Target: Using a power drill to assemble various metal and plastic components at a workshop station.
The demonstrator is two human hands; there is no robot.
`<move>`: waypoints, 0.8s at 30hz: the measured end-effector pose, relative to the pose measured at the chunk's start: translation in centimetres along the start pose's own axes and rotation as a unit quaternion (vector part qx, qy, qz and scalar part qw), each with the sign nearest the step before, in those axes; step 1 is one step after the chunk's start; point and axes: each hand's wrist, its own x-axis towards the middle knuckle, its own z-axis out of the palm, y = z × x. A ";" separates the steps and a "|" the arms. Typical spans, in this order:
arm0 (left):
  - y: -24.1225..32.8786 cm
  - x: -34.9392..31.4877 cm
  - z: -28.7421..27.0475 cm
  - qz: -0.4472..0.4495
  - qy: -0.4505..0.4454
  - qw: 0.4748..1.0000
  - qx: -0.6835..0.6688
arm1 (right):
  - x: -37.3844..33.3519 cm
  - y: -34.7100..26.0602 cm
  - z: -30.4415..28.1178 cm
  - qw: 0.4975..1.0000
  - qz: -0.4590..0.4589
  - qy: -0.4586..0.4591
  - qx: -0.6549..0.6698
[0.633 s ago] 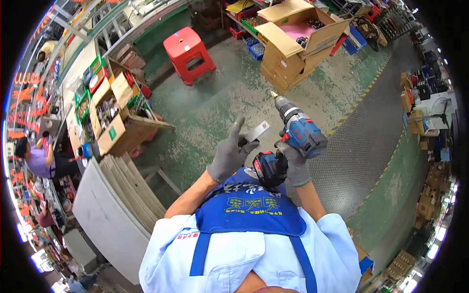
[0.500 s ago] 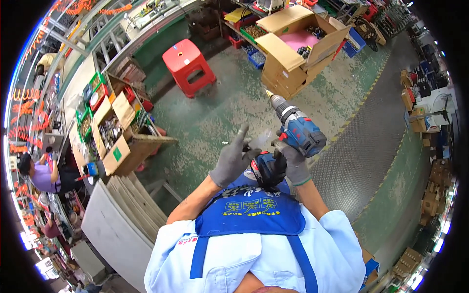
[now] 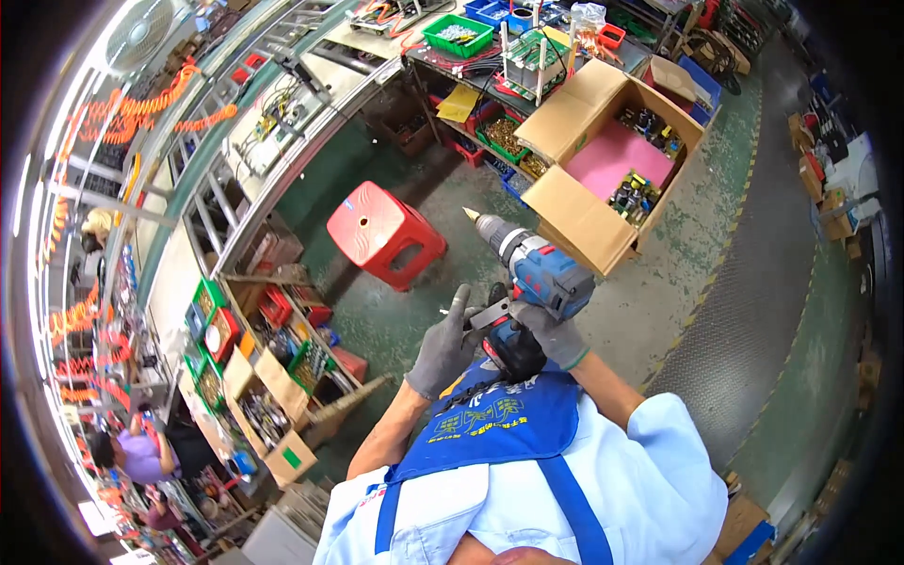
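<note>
In my gloved right hand is a blue and black cordless drill, gripped by its handle. Its cone-shaped bit points up and to the left, and the black battery hangs low in front of my apron. My gloved left hand is closed beside the drill's handle, thumb up, pinching a small flat silver metal piece. The far end of that piece reaches the drill near my right fingers; whether it touches cannot be made out.
A red plastic stool stands ahead on the green floor. Beyond it, right, an open cardboard box holds circuit boards around pink foam. A parts rack with bins stands left, before a long workbench. Another person sits far left.
The whole view has shifted, with more of the bench and box showing. My left hand has come closer to the drill, and the metal piece now shows clearly between hand and drill.
</note>
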 end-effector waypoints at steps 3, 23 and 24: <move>-1.3 5.2 -2.4 -0.022 0.005 1.000 0.008 | 5.7 -3.5 1.2 1.000 0.003 0.003 0.014; -7.2 44.3 -10.6 0.091 -0.154 0.961 -0.209 | 30.6 -7.3 -1.4 0.937 -0.005 0.339 -0.089; -7.6 45.8 -11.0 0.111 -0.174 0.952 -0.225 | 31.1 -8.7 -0.5 0.934 -0.050 0.350 -0.059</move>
